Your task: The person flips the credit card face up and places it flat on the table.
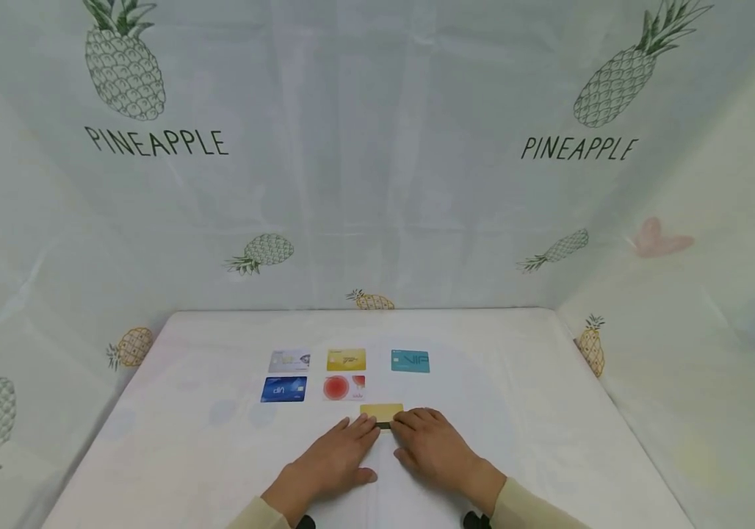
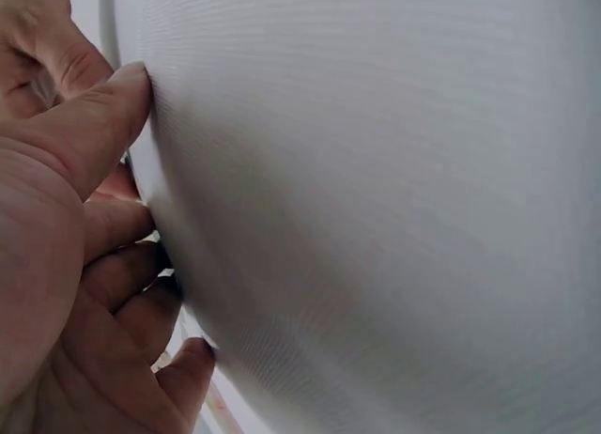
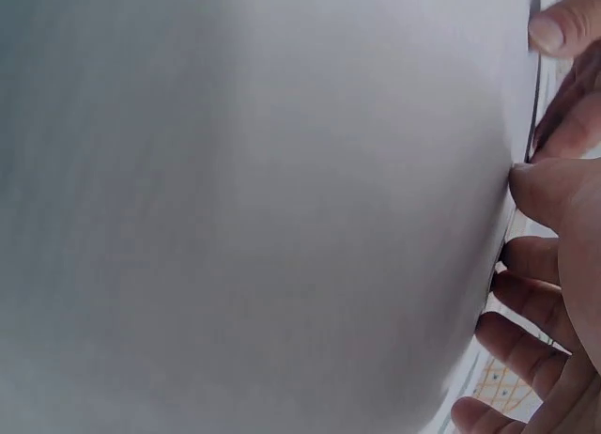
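Observation:
A yellow card [image 1: 380, 411] with a dark stripe lies on the white table, its near edge partly covered by fingers. My left hand [image 1: 336, 457] rests its fingertips at the card's near left corner, thumb spread off to the side. At the near right corner, my right hand [image 1: 435, 452] touches the card in the same way. In the left wrist view, the left thumb [image 2: 103, 119] and fingertips meet the tabletop. The right wrist view shows the right fingers [image 3: 526, 345] down on the surface; the card itself is hidden in both wrist views.
Beyond the hands lie a silver card [image 1: 289, 361], a gold card [image 1: 347, 359] and a teal VIP card [image 1: 410, 361] in a row. Nearer are a blue VIP card [image 1: 283, 389] and a white card with a red circle [image 1: 336, 388]. Pineapple-print curtains [image 1: 364, 184] surround the table [image 1: 536, 411].

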`<state>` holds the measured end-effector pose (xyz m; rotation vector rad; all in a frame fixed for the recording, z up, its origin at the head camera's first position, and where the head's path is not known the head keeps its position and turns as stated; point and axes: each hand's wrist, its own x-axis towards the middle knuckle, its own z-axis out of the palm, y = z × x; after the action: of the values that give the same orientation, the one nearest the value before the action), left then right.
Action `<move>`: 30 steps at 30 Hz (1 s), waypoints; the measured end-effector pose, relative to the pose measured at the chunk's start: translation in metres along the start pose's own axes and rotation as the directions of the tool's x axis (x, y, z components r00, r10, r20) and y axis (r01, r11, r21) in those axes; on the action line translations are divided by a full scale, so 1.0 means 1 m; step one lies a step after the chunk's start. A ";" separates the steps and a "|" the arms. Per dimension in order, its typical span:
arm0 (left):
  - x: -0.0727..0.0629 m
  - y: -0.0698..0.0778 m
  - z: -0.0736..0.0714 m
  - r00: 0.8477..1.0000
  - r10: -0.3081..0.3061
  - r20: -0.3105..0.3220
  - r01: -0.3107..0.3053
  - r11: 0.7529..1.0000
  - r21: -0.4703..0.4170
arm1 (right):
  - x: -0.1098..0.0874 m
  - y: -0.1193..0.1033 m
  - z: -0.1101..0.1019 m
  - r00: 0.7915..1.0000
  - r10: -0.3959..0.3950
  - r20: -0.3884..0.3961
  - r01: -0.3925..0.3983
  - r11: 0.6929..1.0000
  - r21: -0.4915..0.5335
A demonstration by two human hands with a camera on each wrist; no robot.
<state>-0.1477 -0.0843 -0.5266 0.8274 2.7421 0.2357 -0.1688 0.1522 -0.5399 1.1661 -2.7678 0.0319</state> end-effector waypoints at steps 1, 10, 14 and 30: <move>0.001 0.000 0.000 1.000 0.000 -0.003 0.000 1.000 0.002 | 0.000 0.002 0.000 1.000 0.008 0.008 -0.008 1.000 0.012; 0.009 -0.001 -0.001 0.992 -0.047 -0.113 0.044 0.999 -0.027 | 0.008 0.025 -0.007 0.999 0.030 0.016 -0.032 0.994 0.106; 0.016 -0.005 -0.004 0.957 -0.106 -0.271 0.109 0.994 -0.006 | 0.015 0.030 -0.009 0.999 0.044 0.011 -0.045 0.994 0.100; 0.033 -0.013 -0.014 0.939 -0.132 -0.318 0.167 0.982 0.084 | 0.041 0.033 -0.009 0.993 0.058 0.103 -0.068 0.993 0.098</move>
<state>-0.1851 -0.0774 -0.5234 0.6495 3.1230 0.2007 -0.2196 0.1465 -0.5239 1.1329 -2.9221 0.1260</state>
